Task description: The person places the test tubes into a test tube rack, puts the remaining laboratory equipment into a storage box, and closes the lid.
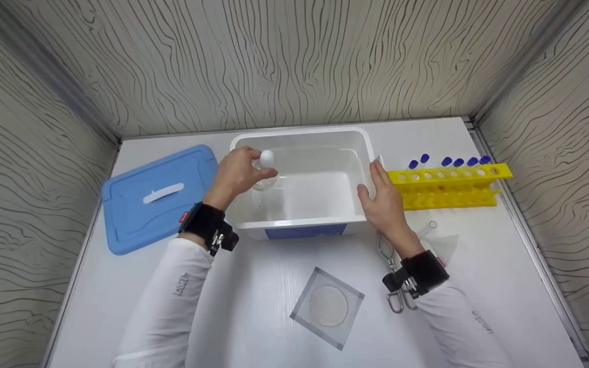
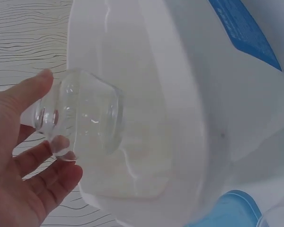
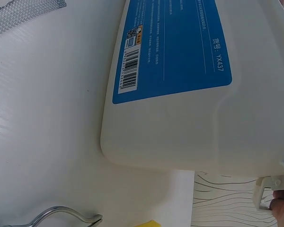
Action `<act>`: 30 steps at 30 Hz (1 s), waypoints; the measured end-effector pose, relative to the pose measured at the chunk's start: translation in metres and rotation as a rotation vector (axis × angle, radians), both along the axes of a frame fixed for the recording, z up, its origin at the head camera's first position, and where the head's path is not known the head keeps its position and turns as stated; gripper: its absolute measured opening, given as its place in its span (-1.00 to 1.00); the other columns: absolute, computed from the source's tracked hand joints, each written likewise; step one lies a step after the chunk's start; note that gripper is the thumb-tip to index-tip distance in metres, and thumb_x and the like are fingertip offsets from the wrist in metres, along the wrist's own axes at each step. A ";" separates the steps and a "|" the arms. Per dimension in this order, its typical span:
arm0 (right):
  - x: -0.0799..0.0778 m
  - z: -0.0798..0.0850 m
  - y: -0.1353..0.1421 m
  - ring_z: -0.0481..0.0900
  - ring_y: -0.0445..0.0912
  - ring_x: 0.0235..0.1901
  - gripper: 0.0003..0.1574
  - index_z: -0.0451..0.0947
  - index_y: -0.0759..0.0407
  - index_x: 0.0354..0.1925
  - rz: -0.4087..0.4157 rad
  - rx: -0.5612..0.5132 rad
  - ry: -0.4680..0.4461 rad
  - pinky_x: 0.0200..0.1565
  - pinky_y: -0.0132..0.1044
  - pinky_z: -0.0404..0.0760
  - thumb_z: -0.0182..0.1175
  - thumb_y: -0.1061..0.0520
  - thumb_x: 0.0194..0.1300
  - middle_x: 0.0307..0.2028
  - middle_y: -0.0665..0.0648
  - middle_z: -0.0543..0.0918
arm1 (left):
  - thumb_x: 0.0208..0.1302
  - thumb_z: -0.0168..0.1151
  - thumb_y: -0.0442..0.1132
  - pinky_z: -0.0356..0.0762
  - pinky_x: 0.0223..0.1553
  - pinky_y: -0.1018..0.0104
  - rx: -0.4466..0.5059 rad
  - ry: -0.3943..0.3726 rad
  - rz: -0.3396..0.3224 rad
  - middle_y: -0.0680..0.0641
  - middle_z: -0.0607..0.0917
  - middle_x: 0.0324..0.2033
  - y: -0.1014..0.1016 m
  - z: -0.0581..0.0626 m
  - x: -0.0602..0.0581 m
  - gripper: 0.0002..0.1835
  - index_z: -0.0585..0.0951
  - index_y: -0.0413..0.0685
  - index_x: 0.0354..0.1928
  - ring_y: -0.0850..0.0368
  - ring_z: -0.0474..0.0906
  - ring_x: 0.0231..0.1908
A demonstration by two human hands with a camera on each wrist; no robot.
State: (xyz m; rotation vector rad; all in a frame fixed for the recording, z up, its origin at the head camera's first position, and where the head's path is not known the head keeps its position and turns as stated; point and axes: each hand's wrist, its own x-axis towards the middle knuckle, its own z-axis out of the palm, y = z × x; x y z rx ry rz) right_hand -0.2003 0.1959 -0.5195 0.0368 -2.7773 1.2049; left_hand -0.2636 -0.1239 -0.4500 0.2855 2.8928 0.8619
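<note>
My left hand (image 1: 241,171) holds a glass alcohol lamp (image 2: 90,111) with a white cap (image 1: 267,157). It pinches the lamp near its neck, over the left part of a white plastic bin (image 1: 299,223). Inside the bin, the floor shows bare around the lamp. On the bin's right side my right hand (image 1: 385,202) rests with fingers fairly straight along the rim and the thumb spread toward the inside. Its fingertips are at a white side handle (image 3: 261,193) in the right wrist view, and most of that hand lies outside that view.
A blue lid (image 1: 136,209) lies left of the bin. To the right stands a yellow rack (image 1: 448,176) with several blue-capped tubes. Wire gauze (image 1: 328,308) lies in front. Metal tongs (image 1: 395,302) and a clear funnel (image 1: 445,248) are near the right wrist. Walls enclose the table.
</note>
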 end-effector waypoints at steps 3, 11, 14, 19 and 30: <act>0.000 0.000 -0.001 0.05 0.14 0.55 -0.17 0.04 0.30 0.52 0.001 0.005 0.006 0.55 0.00 0.05 0.03 0.00 0.46 0.56 0.26 0.05 | 0.07 0.47 0.07 0.59 0.01 0.07 -0.067 -0.039 -0.002 -0.15 0.75 -0.01 0.002 -0.006 -0.004 -0.48 0.72 -0.10 0.00 -0.06 0.65 -0.04; 0.001 0.001 0.000 0.06 0.15 0.55 -0.18 0.05 0.30 0.51 -0.013 0.002 0.009 0.55 0.01 0.06 0.04 0.01 0.46 0.55 0.27 0.06 | 0.05 0.49 0.00 0.57 -0.06 0.13 -0.226 -0.146 -0.099 -0.11 0.76 -0.15 0.016 -0.016 -0.013 -0.53 0.72 -0.14 -0.06 0.02 0.52 -0.24; 0.001 0.001 -0.001 0.05 0.14 0.55 -0.18 0.05 0.30 0.51 -0.009 0.005 0.002 0.55 0.01 0.06 0.03 0.01 0.46 0.56 0.25 0.05 | 0.01 0.52 -0.05 0.58 0.00 0.12 -0.250 -0.154 -0.132 -0.13 0.73 -0.13 0.019 -0.020 -0.016 -0.54 0.72 -0.16 -0.07 0.01 0.52 -0.21; 0.001 0.002 -0.001 0.06 0.14 0.55 -0.19 0.05 0.30 0.51 -0.005 0.017 0.011 0.54 0.01 0.09 0.04 0.03 0.46 0.56 0.25 0.05 | -0.04 0.54 -0.08 0.61 -0.02 0.10 -0.293 -0.143 -0.137 -0.13 0.74 -0.17 0.022 -0.025 -0.022 -0.56 0.73 -0.16 -0.11 -0.02 0.56 -0.22; 0.003 0.003 -0.001 0.06 0.12 0.55 -0.19 0.05 0.31 0.51 -0.008 0.011 0.006 0.54 0.01 0.08 0.02 0.01 0.46 0.56 0.24 0.06 | -0.07 0.50 -0.14 0.66 -0.12 0.06 -0.520 -0.103 -0.288 -0.20 0.73 -0.24 0.028 -0.034 -0.022 -0.69 0.69 -0.20 -0.34 -0.04 0.53 -0.24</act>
